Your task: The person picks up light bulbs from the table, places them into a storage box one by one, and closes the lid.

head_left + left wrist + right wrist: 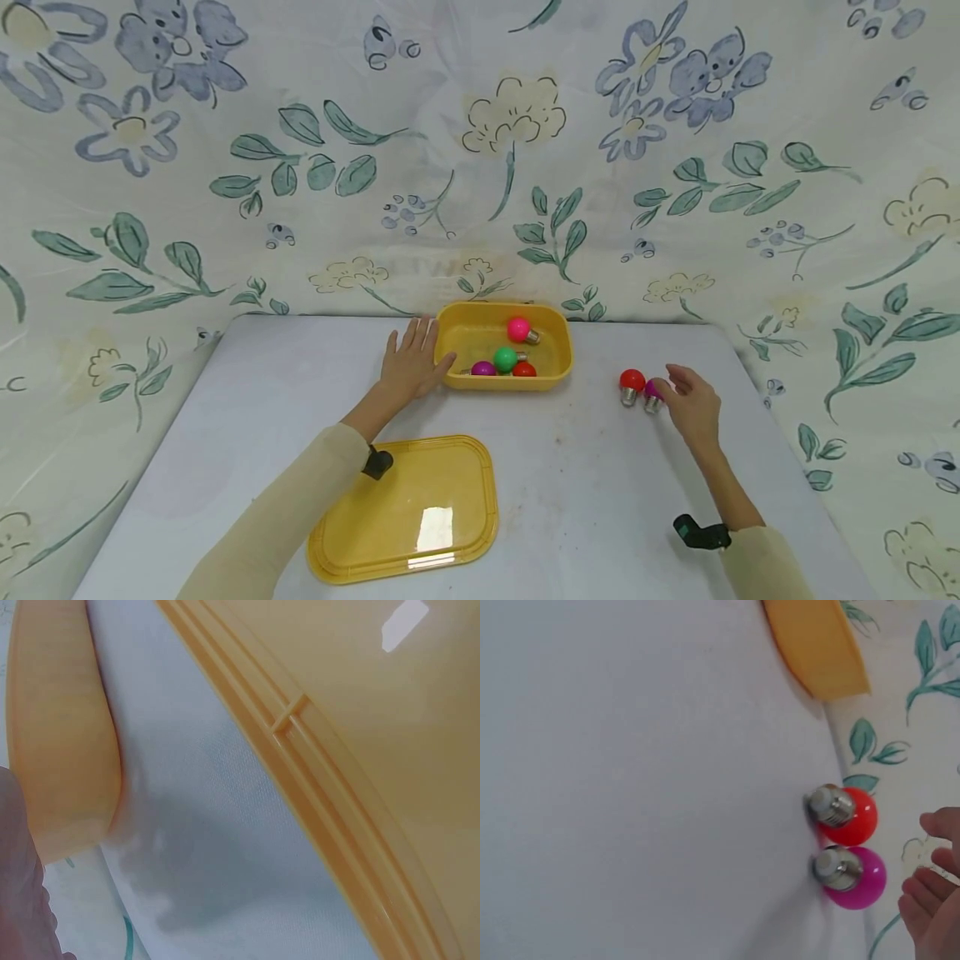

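Observation:
My left hand (408, 362) rests against the left end of a yellow plastic bin (555, 377), fingers straight. Inside the bin lie several small light bulbs: a pink one (517, 328), a green one (506, 360), a purple one (483, 368) and a red one (525, 369). On the white table to the right, a red bulb (632, 381) and a purple bulb (859, 879) lie side by side, metal bases toward me. My right hand (692, 406) is just right of the purple bulb, fingers loosely bent; a gap shows between them in the right wrist view.
A yellow lid (405, 508) lies on the table (585, 500) in front of the bin, under my left forearm. Behind the table hangs a floral cloth (450, 225). The bin's end wall (64, 750) and the lid's ridged rim (300, 780) fill much of the left wrist view.

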Motion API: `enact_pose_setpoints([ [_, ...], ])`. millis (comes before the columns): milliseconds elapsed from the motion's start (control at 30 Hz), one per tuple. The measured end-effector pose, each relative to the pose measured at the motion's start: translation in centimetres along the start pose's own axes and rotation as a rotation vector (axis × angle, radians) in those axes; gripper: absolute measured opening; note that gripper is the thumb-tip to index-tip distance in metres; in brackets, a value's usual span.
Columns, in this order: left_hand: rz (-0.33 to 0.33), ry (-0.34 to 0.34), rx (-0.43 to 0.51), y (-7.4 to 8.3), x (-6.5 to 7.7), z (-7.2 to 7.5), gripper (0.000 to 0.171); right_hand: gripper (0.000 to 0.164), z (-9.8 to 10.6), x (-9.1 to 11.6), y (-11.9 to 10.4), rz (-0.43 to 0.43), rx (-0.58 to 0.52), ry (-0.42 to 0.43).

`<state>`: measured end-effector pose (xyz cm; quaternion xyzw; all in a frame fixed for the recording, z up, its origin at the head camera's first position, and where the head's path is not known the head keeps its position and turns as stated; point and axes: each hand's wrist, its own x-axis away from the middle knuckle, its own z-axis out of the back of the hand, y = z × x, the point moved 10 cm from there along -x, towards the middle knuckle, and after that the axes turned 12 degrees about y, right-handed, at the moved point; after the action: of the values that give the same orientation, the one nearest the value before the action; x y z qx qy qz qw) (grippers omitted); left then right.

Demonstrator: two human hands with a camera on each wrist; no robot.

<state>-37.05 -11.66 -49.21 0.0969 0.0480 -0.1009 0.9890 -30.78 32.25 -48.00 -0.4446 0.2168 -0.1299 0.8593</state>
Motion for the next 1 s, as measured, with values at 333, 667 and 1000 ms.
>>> enact_pose_setpoints([
  [333, 0.004, -0.010, -0.004, 0.0, 0.0, -0.1, 0.078, 0.042, -0.2, 0.4, 2.4, -0.069, 0.063, 0.054],
  [667, 0.006, -0.012, -0.003, -0.1, -0.1, -0.2, 0.077, 0.047, -0.9, 0.7, 3.5, -0.096, 0.123, 0.046],
  [1000, 0.001, -0.005, -0.004, -0.1, -0.1, -0.3, 0.077, 0.046, -1.3, 0.9, 3.4, -0.066, 0.122, 0.047],
])
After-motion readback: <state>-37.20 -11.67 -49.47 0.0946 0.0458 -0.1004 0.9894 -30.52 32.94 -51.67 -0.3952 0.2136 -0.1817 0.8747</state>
